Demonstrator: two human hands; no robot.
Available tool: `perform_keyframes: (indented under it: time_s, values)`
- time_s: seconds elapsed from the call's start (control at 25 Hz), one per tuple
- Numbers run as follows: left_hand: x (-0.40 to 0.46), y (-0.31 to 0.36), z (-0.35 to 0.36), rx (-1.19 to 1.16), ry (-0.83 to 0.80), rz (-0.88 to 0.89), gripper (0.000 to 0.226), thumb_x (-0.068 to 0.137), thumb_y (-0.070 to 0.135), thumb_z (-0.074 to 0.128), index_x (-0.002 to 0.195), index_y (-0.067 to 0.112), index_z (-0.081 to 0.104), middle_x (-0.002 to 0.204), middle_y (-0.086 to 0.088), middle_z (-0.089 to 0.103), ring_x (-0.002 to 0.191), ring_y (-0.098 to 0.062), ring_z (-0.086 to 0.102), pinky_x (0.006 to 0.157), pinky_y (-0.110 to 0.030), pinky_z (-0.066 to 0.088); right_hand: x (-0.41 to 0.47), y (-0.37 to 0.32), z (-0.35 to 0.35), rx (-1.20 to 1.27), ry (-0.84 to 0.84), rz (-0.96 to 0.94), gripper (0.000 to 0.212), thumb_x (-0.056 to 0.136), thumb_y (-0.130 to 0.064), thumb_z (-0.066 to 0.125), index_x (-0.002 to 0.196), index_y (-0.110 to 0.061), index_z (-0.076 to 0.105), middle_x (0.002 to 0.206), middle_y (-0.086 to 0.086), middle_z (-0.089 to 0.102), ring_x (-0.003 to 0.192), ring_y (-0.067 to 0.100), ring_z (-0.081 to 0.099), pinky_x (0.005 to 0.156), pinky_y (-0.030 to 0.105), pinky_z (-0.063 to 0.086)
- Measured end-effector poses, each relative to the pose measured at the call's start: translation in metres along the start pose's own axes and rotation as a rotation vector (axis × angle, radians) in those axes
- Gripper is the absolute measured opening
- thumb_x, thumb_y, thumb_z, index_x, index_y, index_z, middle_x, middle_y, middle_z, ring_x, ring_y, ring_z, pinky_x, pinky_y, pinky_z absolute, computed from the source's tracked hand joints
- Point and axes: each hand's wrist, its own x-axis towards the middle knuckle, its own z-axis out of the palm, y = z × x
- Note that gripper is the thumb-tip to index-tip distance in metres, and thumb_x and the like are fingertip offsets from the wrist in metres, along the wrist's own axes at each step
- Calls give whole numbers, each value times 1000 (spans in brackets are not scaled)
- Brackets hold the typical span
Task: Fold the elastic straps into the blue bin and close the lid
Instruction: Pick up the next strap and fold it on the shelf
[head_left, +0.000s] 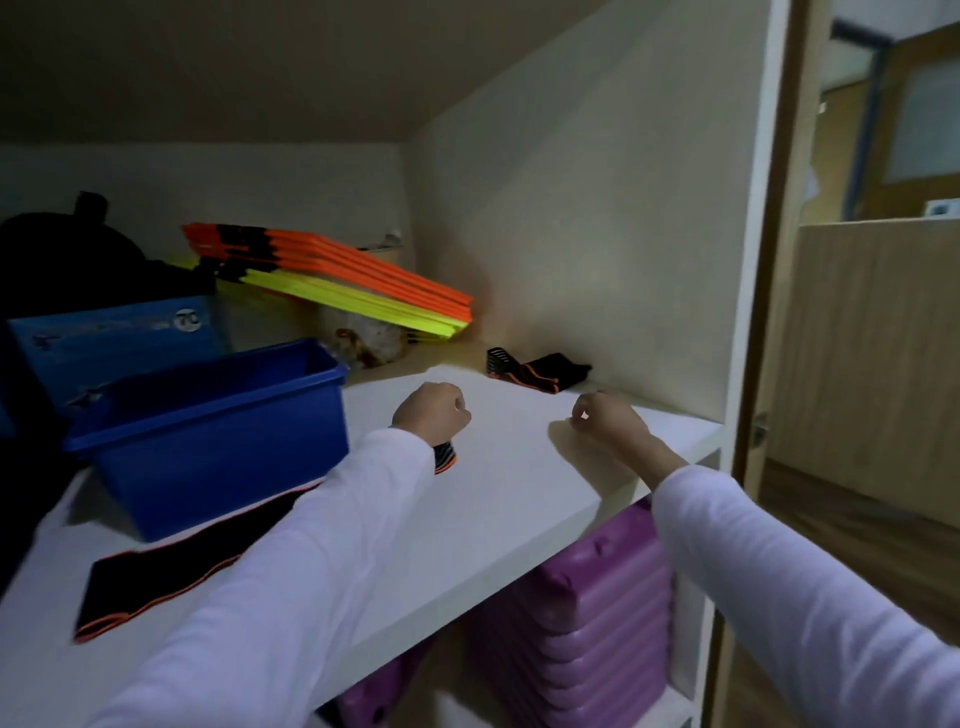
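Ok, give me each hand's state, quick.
Left hand: closed in a fist on the end of the black strap under the arm.
Right hand: fingers curled closed, holding nothing visible.

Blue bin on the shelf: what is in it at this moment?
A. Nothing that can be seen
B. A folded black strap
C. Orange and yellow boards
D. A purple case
A. The blue bin stands open with no contents showing, though its floor is hidden; one black strap lies flat beside it and another sits near the wall.
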Motion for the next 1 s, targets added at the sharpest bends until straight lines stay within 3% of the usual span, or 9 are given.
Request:
perform_keyframes:
  time_s: [0.24, 0.4, 0.64, 0.76, 0.88, 1.0]
  values:
    - [46, 23, 40, -34, -193, 26, 50, 90, 33, 56, 134, 10, 51, 143, -8, 49, 130, -25, 48, 106, -29, 38, 20, 30, -4, -66, 25, 75, 28, 91, -19, 46, 110, -5, 63, 120, 15, 59, 109, 32, 57, 86, 34, 48]
    - [63, 25, 58, 94, -333, 62, 65, 91, 46, 50, 144, 10, 39, 153, -6, 36, 141, -21, 35, 113, -28, 27, 41, 28, -1, -98, -1, 49, 31, 92, -18, 47, 119, -5, 58, 129, 15, 55, 118, 32, 52, 95, 35, 44]
    - [73, 25, 55, 142, -367, 81, 68, 88, 49, 54, 142, 10, 42, 150, -5, 41, 137, -22, 40, 111, -28, 31, 68, 18, 8, -105, -92, -19, 40, 89, -17, 51, 127, -3, 47, 134, 17, 49, 123, 33, 49, 96, 32, 40]
    - [76, 27, 54, 189, -388, 86, 67, 88, 50, 52, 141, 9, 44, 149, -6, 42, 137, -24, 40, 111, -30, 31, 75, 12, 15, -121, -133, -50, 50, 88, -14, 50, 137, -5, 41, 146, 15, 38, 135, 31, 37, 106, 34, 34]
    - [76, 30, 52, 230, -404, 90, 67, 89, 52, 50, 140, 9, 45, 149, -6, 42, 137, -24, 39, 111, -31, 30, 80, 4, 18, -188, -181, -91, 62, 93, -11, 44, 149, -3, 18, 159, 14, 12, 148, 28, 11, 120, 35, 14]
    - [77, 31, 50, 244, -414, 81, 65, 89, 51, 50, 137, 7, 48, 147, -7, 45, 135, -25, 41, 108, -32, 33, 89, -1, 22, -222, -259, -76, 63, 97, -13, 37, 151, -5, 6, 161, 11, 0, 150, 27, -3, 122, 37, 4]
